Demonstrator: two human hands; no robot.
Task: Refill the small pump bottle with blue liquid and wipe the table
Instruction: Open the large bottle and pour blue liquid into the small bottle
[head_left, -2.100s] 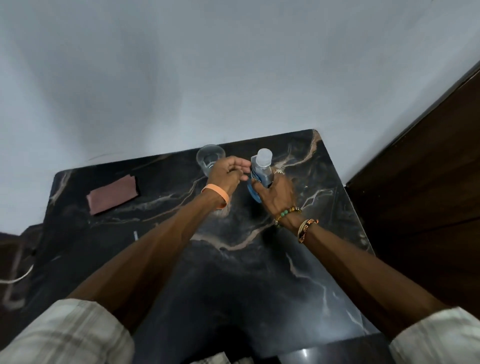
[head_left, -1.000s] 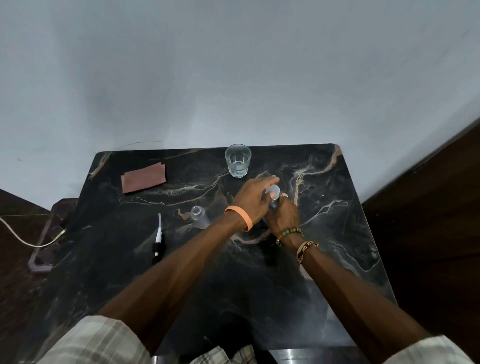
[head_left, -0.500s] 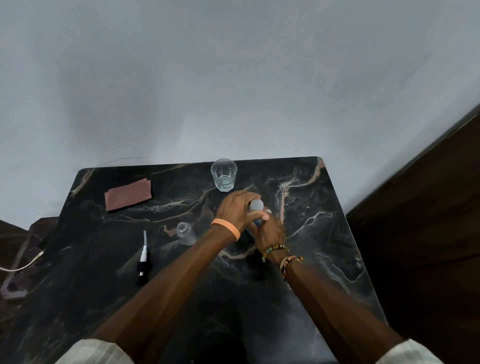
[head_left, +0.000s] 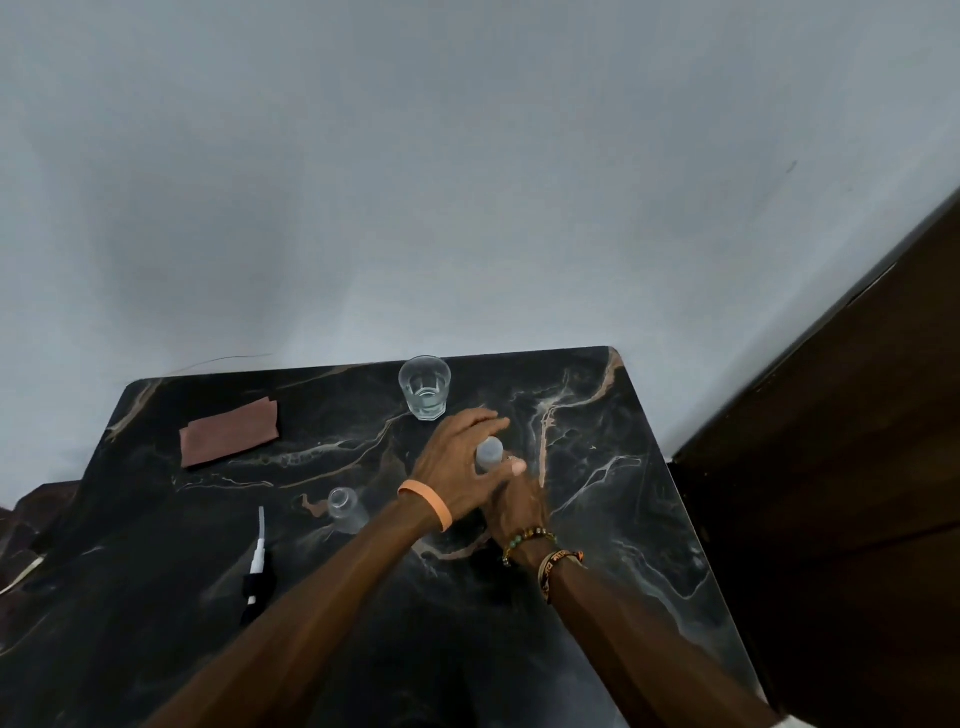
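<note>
My left hand (head_left: 457, 470), a smooth orange band at its wrist, curls over the rounded, translucent white cap of the refill bottle (head_left: 490, 453). The fingers sit on the far side and the thumb presses the near side. My right hand (head_left: 519, 506), with beaded bracelets at the wrist, closes round the same bottle just below the cap. Both hands cover the bottle's body, so I can't make out its colour or how full it is.

All of this is over the polished black marble table (head_left: 623, 545), which is glossy and streaked with tan and white veins. Just beside my left forearm the small clear pump bottle (head_left: 345, 508) stands with its round mouth open. What is in it I cannot tell. Left of it and apart lies the black-collared pump head with its thin white tube (head_left: 254, 569), flat on the stone.

At the far edge, just beyond my left fingers, stands a faceted clear glass tumbler (head_left: 424, 387) with a little clear liquid in the bottom. Towards the far left corner lies a flat, matte reddish-brown cloth (head_left: 228, 432), folded into a rough rectangle.
</note>
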